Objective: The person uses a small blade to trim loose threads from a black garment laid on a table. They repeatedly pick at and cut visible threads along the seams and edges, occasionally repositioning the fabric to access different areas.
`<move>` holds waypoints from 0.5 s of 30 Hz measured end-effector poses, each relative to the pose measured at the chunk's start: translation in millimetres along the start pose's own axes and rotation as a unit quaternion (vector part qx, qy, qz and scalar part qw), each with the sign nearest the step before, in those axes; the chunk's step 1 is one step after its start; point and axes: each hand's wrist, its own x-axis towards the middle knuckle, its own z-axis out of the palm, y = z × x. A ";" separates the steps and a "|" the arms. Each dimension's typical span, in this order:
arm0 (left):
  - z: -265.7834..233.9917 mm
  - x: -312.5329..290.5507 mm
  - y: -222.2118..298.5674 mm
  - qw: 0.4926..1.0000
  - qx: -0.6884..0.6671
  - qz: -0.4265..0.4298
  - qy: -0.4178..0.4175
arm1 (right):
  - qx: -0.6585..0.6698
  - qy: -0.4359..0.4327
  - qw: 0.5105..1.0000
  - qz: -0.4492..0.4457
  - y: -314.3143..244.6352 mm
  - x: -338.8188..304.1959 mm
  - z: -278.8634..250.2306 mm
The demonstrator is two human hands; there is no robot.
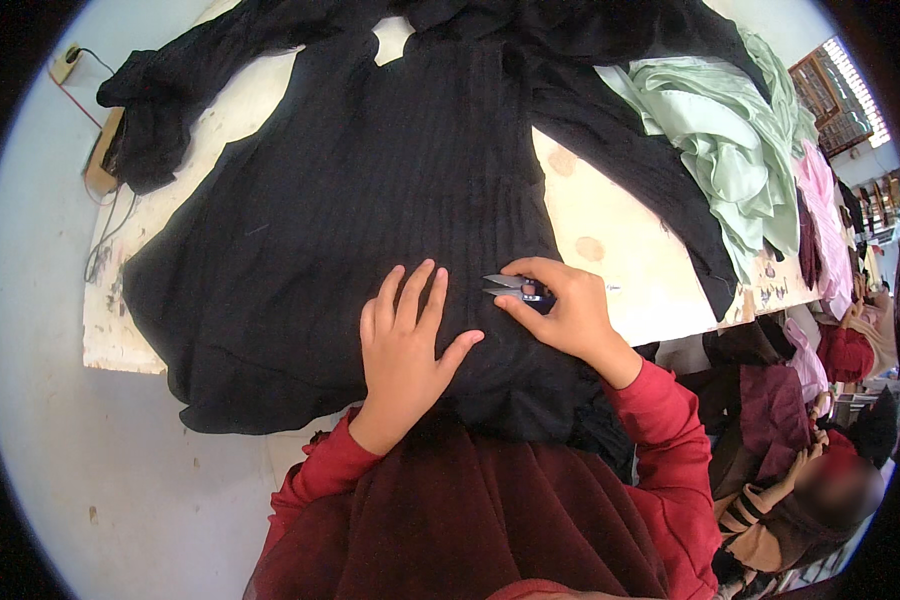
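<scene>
A black garment (310,200) with fine vertical pleats lies spread over the pale table, its sleeves reaching to both sides and its lower edge hanging toward me. My left hand (405,335) rests flat on the cloth with fingers spread, holding nothing. Just to its right, my right hand (570,308) grips a pair of thread snips (530,292) between thumb and fingers. The two blades point left over the pleats and stand slightly apart. Part of the snips' body is hidden by my fingers.
Light green fabric (725,140) is heaped at the table's right, with pink cloth (822,220) beyond it. A wooden board with cables (102,155) sits by the left wall. Another person (800,500) works at the lower right. The pale tabletop (610,230) shows between the garment's parts.
</scene>
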 end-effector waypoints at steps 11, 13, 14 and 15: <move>1.5 -1.4 0.6 1.000 0.001 -0.004 0.004 | -0.081 -0.070 0.993 -0.054 -17.0 25.8 -6.6; 2.2 -2.0 0.5 1.000 -0.002 -0.003 0.006 | -0.099 -0.089 0.990 -0.052 -18.8 27.3 -8.1; 2.4 -2.3 0.2 1.000 -0.004 -0.003 0.009 | -0.107 -0.100 0.988 -0.050 -19.8 27.8 -9.7; 2.5 -2.5 -0.1 1.000 -0.006 -0.003 0.011 | -0.114 -0.111 0.986 -0.048 -20.3 28.1 -10.4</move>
